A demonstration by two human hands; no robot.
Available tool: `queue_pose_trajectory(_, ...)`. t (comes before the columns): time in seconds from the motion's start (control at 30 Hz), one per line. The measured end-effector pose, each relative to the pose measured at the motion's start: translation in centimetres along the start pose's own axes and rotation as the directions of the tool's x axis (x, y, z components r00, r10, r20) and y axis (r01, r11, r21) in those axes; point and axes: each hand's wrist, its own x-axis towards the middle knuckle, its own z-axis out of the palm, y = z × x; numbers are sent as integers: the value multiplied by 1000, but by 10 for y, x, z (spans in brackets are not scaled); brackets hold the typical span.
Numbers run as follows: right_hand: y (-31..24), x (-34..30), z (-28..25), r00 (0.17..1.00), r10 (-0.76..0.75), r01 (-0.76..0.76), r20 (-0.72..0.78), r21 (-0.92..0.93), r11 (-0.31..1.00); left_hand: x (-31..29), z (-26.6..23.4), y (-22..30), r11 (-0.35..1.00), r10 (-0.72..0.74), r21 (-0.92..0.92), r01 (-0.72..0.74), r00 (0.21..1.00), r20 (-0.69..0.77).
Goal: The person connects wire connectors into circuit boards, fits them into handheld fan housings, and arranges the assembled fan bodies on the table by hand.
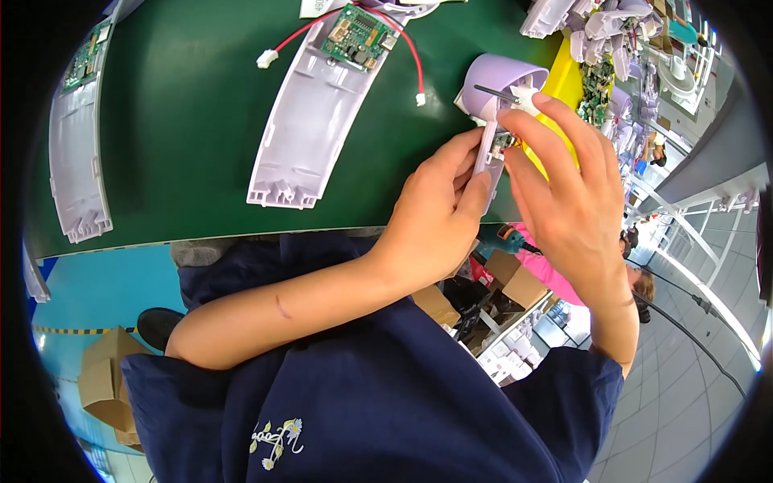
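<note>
Left hand (439, 213) gripping the narrow handle part of the lavender housing (483, 80), right of centre, above the green tabletop (177, 145). Right hand (568, 197) curled at its open side, fingers bent; can't tell if it pinches anything. Dark thin rod (497, 94) sticks out across the housing mouth.

Looks mid-assembly: housing open, insides exposed, so closing up seems left. Upper-centre shell (302, 133) already carries a board (358, 38); its red leads (419, 71) end in loose white plugs (267, 59), so hookup not done. Far-left shell (76, 153) also has a board.

Materials: smooth, pale lavender plastic, shells long, shallow, clipped at the ends; housing head rounded, cup-like; boards flat green; tabletop matte. Yellow tray (570, 76) upper right.
</note>
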Motion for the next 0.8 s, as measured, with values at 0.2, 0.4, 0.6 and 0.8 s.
queue_pose_trajectory(0.2, 1, 8, -10, 995, 30, -30, 98, -9, 1000, 2, 0, 2, 999, -30, -12, 31, 999, 17)
queue_pose_trajectory(0.4, 0, 20, -19, 979, -6, 9, 204, -14, 1000, 4, 4, 6, 999, -49, 19, 50, 998, -36)
queue_pose_trajectory(0.6, 3, 23, -20, 969, -53, 58, 240, -17, 998, 7, 8, 4, 993, -85, 78, 90, 994, -63)
queue_pose_trajectory(0.8, -1, 21, -18, 974, -17, 8, 228, 42, 999, 5, 6, 6, 981, -35, 189, 42, 999, -38)
